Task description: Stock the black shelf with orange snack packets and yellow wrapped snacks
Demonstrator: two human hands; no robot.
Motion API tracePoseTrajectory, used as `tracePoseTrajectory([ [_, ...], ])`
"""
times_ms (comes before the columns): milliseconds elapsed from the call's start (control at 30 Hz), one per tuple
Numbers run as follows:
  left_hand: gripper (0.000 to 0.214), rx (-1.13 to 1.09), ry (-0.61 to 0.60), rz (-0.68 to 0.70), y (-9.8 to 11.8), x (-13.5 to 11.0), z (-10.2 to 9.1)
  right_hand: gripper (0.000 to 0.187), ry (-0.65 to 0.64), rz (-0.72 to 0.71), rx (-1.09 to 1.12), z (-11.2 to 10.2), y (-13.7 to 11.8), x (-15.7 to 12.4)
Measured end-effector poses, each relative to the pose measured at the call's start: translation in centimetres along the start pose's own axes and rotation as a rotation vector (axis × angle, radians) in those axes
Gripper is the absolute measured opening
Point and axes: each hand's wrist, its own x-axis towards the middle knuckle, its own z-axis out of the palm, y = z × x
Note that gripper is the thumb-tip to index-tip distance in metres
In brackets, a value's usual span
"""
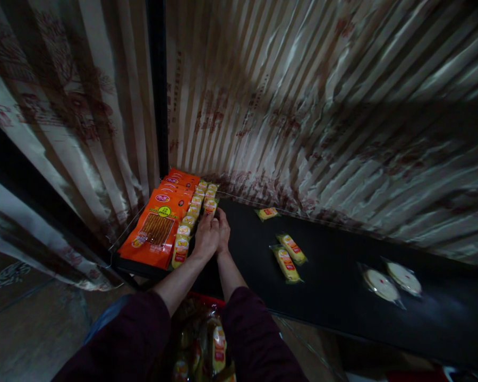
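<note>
Both my hands rest together on the black shelf beside a row of small yellow snack packs. My left hand lies palm down with its fingers curled against the row's right side. My right hand sits just behind it, fingers stretched toward a yellow pack near the row's far end; whether it grips anything is hidden. Orange snack bags are stacked overlapping to the left of the row.
Loose yellow packs lie on the shelf: one at the back, two in the middle. Two round white packs sit to the right. A container of more packs is below, between my arms. A striped wall backs the shelf.
</note>
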Motion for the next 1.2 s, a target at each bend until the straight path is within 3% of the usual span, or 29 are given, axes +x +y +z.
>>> tracePoseTrajectory([
  [433, 0.042, 0.056, 0.025, 0.051, -1.0, 1.8, 0.4, 0.043, -0.011, -0.011, 0.057, 0.6, -0.5, 1.0],
  [933, 0.043, 0.070, 0.028, 0.072, -1.3, 2.5, 1.7, 0.038, 0.016, -0.033, -0.054, 1.4, 0.3, 1.0],
  [1067, 0.040, 0.083, 0.012, 0.046, -0.8, 2.3, 1.4, 0.039, 0.012, -0.003, -0.083, 1.4, 0.0, 1.0],
  [1200, 0.035, 0.080, -0.008, 0.090, -1.7, 2.4, 1.1, 0.034, -0.020, 0.011, -0.126, 1.4, 0.0, 1.3],
])
